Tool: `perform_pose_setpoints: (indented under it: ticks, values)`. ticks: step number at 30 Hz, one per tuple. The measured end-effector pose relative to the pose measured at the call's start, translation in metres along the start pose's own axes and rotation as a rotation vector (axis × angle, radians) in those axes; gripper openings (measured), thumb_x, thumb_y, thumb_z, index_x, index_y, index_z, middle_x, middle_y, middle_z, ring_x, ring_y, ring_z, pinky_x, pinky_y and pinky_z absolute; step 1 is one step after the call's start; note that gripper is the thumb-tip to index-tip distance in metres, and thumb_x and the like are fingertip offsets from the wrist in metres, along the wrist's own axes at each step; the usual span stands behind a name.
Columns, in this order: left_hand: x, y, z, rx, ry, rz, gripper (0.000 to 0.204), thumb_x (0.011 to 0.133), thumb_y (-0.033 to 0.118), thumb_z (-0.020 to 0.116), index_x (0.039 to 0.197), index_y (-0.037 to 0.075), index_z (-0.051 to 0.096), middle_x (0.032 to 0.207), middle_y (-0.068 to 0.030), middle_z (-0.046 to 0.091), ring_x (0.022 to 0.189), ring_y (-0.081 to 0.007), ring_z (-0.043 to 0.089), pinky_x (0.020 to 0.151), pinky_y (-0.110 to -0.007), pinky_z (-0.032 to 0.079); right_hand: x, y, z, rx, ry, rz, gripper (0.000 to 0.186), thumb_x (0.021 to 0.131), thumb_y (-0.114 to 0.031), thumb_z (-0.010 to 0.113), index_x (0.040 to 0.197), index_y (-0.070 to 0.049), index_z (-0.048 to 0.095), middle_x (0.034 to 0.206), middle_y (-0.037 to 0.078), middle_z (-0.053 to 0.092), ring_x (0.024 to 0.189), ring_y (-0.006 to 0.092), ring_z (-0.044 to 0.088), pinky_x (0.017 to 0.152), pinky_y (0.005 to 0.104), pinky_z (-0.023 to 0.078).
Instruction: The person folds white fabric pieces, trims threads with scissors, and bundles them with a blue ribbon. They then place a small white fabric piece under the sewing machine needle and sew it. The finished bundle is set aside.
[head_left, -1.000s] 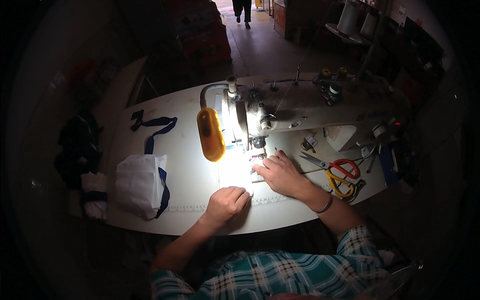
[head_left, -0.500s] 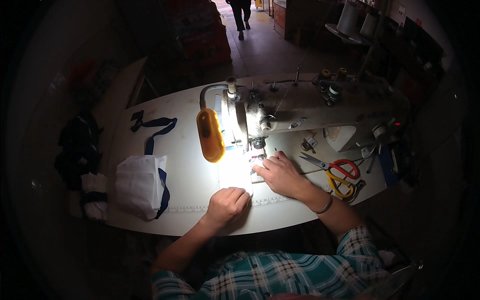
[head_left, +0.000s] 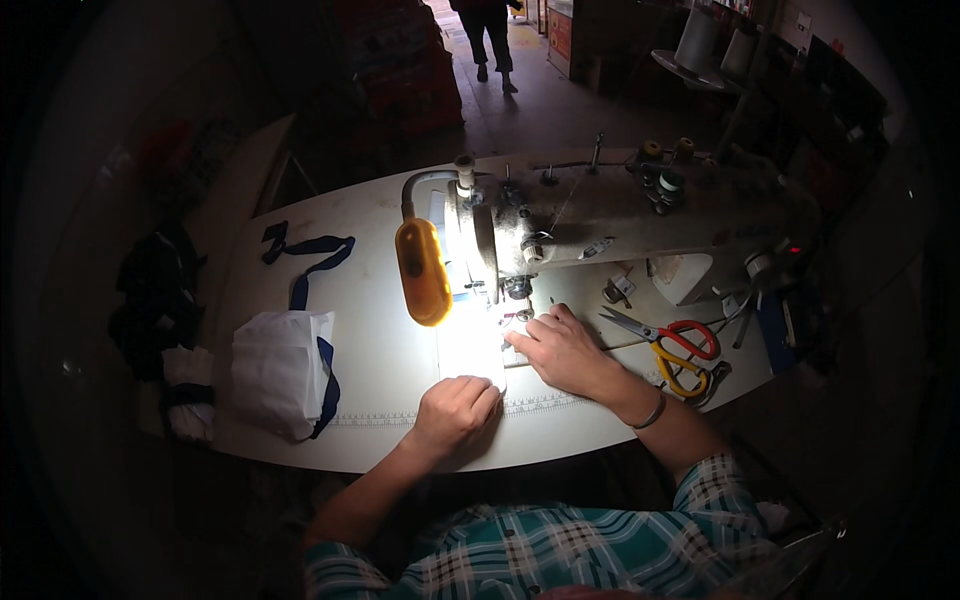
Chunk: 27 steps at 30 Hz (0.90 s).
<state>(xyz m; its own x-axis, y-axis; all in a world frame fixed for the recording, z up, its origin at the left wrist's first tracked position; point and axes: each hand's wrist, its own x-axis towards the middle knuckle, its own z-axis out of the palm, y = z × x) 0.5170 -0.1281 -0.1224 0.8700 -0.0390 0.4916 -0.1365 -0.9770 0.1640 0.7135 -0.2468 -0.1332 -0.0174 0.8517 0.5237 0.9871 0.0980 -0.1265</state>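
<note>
A white cloth (head_left: pixel 466 350), washed out by the lamp's glare, lies under the needle area of a sewing machine (head_left: pixel 620 215). My left hand (head_left: pixel 455 412) is closed at the cloth's near edge, fingers curled over it. Close to the presser foot (head_left: pixel 524 312), my right hand (head_left: pixel 562 350) has its fingertips pinched together at the cloth's right edge. What lies beneath those fingers is partly hidden. A yellow lamp (head_left: pixel 424 272) on a bent arm lights the spot.
Scissors (head_left: pixel 672 338) with red and yellow handles lie right of my right hand. Left on the table are a folded white cloth bundle (head_left: pixel 280 372) and a dark blue strap (head_left: pixel 322 246). Thread cones (head_left: pixel 697 42) stand far right. A person (head_left: pixel 488 42) is on the floor beyond.
The person in the background has stepped nearer. Both my hands and the white cloth look practically unmoved.
</note>
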Motion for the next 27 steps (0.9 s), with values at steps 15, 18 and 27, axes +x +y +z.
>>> perform_pose_setpoints:
  ticks: [15,18,27]
  values:
    - [0.0007,0.0010,-0.0022,-0.044,0.022,-0.029,0.011,0.076,0.005,0.071,0.085,0.003,0.064,0.081,-0.0093,0.065,0.067,-0.0236,0.063,0.060,-0.032,0.051,-0.0022,0.0018,0.0028,0.009,0.014,0.002,0.029,0.078,-0.002,0.056,0.103,-0.009,0.068,0.076,0.003,0.054,0.076,0.0213,0.053,0.078,0.0356,0.039]
    - [0.0016,0.0032,-0.0052,-0.056,0.004,-0.050,0.011,0.076,0.005,0.071,0.084,0.002,0.064,0.080,-0.0094,0.065,0.067,-0.0240,0.063,0.061,-0.033,0.051,-0.0028,-0.0013,-0.0020,0.017,-0.092,0.056,0.032,0.082,-0.004,0.058,0.112,-0.008,0.067,0.080,0.006,0.055,0.081,0.0222,0.056,0.087,0.0347,0.040]
    - [0.0019,0.0054,-0.0046,-0.081,0.033,-0.059,0.011,0.076,0.005,0.072,0.083,0.002,0.064,0.080,-0.0100,0.065,0.068,-0.0253,0.063,0.061,-0.034,0.050,-0.0036,-0.0001,-0.0020,0.006,-0.121,0.054,0.032,0.081,-0.005,0.058,0.113,-0.010,0.066,0.080,0.006,0.055,0.081,0.0227,0.056,0.087,0.0358,0.040]
